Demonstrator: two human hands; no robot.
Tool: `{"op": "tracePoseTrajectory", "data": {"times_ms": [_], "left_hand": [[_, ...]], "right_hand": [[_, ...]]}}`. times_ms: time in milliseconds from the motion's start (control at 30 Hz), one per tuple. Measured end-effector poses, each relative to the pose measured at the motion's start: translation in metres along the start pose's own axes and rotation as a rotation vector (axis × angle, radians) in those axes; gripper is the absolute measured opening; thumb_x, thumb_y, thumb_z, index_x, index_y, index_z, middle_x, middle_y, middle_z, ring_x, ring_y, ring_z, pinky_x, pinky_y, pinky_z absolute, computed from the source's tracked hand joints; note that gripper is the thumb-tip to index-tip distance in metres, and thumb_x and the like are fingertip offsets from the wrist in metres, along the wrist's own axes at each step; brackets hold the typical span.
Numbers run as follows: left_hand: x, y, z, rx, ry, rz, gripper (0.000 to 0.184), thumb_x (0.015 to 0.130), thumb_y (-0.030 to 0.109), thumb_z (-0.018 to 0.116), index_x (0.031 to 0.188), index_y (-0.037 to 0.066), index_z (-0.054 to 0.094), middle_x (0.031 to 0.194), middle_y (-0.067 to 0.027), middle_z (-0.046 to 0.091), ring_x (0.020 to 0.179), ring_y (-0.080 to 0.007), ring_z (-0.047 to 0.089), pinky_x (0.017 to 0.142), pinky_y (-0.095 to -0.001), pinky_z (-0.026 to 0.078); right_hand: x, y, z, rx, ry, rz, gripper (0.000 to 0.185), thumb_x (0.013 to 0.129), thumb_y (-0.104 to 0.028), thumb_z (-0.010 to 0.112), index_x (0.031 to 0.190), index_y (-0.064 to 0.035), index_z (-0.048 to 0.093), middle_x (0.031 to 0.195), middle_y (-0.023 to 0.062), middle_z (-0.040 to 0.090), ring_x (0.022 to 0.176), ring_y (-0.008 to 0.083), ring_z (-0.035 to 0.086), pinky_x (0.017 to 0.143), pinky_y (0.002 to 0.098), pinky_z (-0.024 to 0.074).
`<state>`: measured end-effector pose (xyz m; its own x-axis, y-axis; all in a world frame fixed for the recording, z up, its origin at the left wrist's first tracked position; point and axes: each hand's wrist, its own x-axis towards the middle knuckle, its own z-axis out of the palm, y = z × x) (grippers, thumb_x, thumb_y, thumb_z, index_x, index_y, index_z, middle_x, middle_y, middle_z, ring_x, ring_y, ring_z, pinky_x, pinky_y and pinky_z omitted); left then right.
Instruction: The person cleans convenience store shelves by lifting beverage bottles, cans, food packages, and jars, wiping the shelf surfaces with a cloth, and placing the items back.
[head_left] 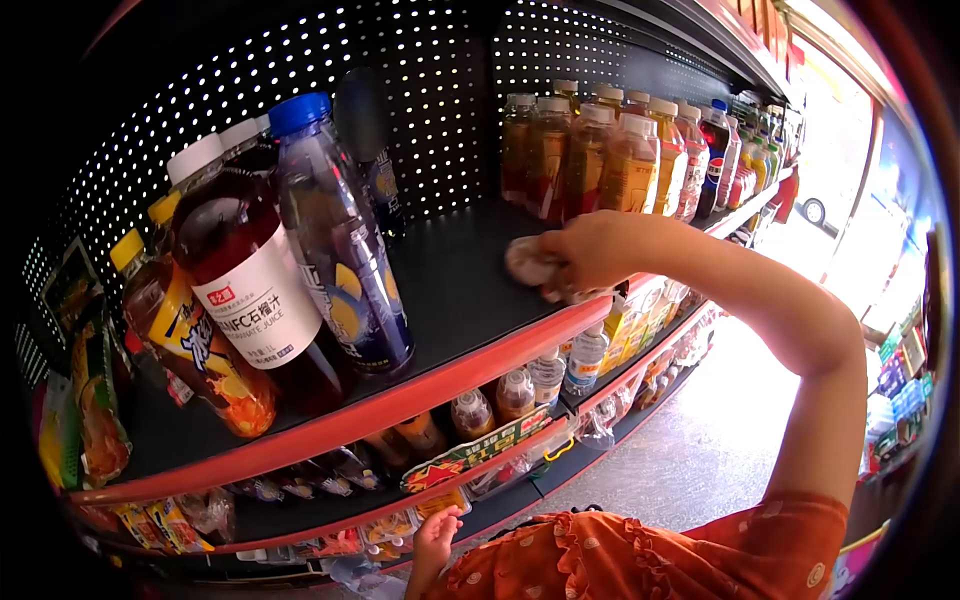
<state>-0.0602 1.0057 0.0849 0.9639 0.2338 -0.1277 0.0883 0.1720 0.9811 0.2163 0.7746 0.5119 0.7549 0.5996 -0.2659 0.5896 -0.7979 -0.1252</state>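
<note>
My right hand (590,250) is closed around a crumpled, pale cloth (535,262). The cloth presses on the black shelf (455,270) near its red front edge. Just behind that hand stand amber drink bottles with white caps (632,165). To its left, a blue-capped bottle (345,260) and a dark red pomegranate juice bottle (255,290) stand on the same shelf, apart from the cloth. Low in the view, my left hand (437,535) hangs in front of the lower shelves, its fingers loosely bent and slightly apart, with nothing visible in them.
A red edge strip (480,375) runs along the shelf front. Lower shelves hold small bottles (515,392) and packaged snacks (180,525). A perforated black panel (430,110) backs the shelf. Bright floor (660,450) extends along the right, toward more goods (895,410).
</note>
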Motion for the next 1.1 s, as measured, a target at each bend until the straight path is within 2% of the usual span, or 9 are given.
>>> {"op": "tracePoseTrajectory", "data": {"times_ms": [200,400,533,600,700,800,833,967,1100], "left_hand": [[-0.021,-0.013,-0.011,-0.013,0.054,-0.078,0.026,0.099,0.011,0.053,0.121,-0.001,0.059,0.108,-0.007,0.066,0.087,-0.012,0.061,0.079,-0.0241,0.048],[-0.009,-0.006,0.0,0.018,-0.019,-0.026,0.026,0.099,0.011,0.054,0.121,-0.001,0.059,0.109,-0.0081,0.066,0.091,-0.0127,0.062,0.083,-0.0247,0.048],[-0.004,0.01,0.005,0.048,-0.03,0.078,0.026,0.098,0.012,0.056,0.12,-0.001,0.06,0.11,-0.0082,0.066,0.092,-0.0137,0.062,0.085,-0.0266,0.049],[-0.008,0.003,0.004,0.025,0.005,0.116,0.026,0.098,0.012,0.055,0.12,-0.001,0.06,0.11,-0.0079,0.066,0.092,-0.0136,0.062,0.084,-0.0264,0.049],[-0.016,-0.008,-0.003,-0.023,0.049,0.029,0.026,0.099,0.013,0.055,0.119,-0.001,0.06,0.109,-0.0074,0.066,0.09,-0.0133,0.062,0.082,-0.0253,0.049],[-0.019,-0.023,-0.012,-0.007,0.048,-0.024,0.027,0.099,0.015,0.056,0.119,-0.001,0.06,0.108,-0.0068,0.066,0.089,-0.0126,0.062,0.08,-0.0244,0.049],[-0.02,-0.025,-0.012,-0.007,0.052,-0.036,0.027,0.099,0.015,0.056,0.12,-0.001,0.06,0.108,-0.0067,0.066,0.089,-0.0125,0.062,0.079,-0.0243,0.049],[-0.019,-0.027,-0.01,-0.026,0.073,-0.042,0.027,0.099,0.015,0.056,0.12,-0.002,0.06,0.109,-0.0064,0.066,0.088,-0.0119,0.062,0.079,-0.024,0.049],[-0.021,-0.026,-0.004,-0.039,0.099,-0.013,0.028,0.1,0.015,0.054,0.12,-0.003,0.059,0.108,-0.0082,0.066,0.088,-0.0117,0.061,0.08,-0.0241,0.049]], "right_hand": [[0.006,-0.008,0.002,-0.401,0.13,0.006,0.047,0.084,-0.025,0.064,0.128,-0.0097,0.057,0.099,0.0189,0.069,0.095,0.0344,0.066,0.082,0.0421,0.0517],[0.013,-0.069,-0.006,-0.117,0.161,-0.153,0.044,0.084,-0.024,0.067,0.124,-0.0056,0.059,0.1,0.0184,0.069,0.095,0.0302,0.067,0.078,0.0386,0.0539],[0.041,-0.028,-0.006,0.884,0.12,-0.265,0.05,0.088,-0.022,0.063,0.133,-0.0037,0.051,0.117,0.0135,0.062,0.105,0.0226,0.062,0.076,0.0397,0.0564],[0.027,-0.014,-0.016,1.159,0.038,-0.271,0.052,0.089,-0.024,0.063,0.135,-0.0055,0.049,0.117,0.0142,0.061,0.102,0.0235,0.062,0.077,0.0391,0.0562],[0.036,0.011,-0.017,0.605,0.122,-0.142,0.057,0.089,-0.029,0.065,0.138,-0.006,0.048,0.121,0.0148,0.059,0.104,0.0233,0.062,0.081,0.0357,0.0559],[0.025,0.003,-0.026,0.376,0.117,-0.156,0.063,0.091,-0.022,0.063,0.146,-0.0061,0.037,0.136,0.0108,0.053,0.112,0.0197,0.059,0.088,0.0342,0.0542],[0.03,0.007,-0.023,0.229,0.11,-0.282,0.064,0.089,-0.02,0.066,0.145,-0.0057,0.039,0.134,0.0098,0.057,0.116,0.0215,0.058,0.098,0.0337,0.0482],[0.072,0.012,0.0,-0.072,0.24,-0.679,0.052,0.083,-0.027,0.07,0.132,-0.0116,0.058,0.13,0.0125,0.06,0.116,0.0295,0.058,0.097,0.0375,0.0457],[0.125,0.006,-0.013,-0.067,0.227,-0.523,0.04,0.085,-0.028,0.069,0.12,-0.0095,0.066,0.114,0.0125,0.068,0.105,0.0291,0.064,0.092,0.0368,0.0487]]}}
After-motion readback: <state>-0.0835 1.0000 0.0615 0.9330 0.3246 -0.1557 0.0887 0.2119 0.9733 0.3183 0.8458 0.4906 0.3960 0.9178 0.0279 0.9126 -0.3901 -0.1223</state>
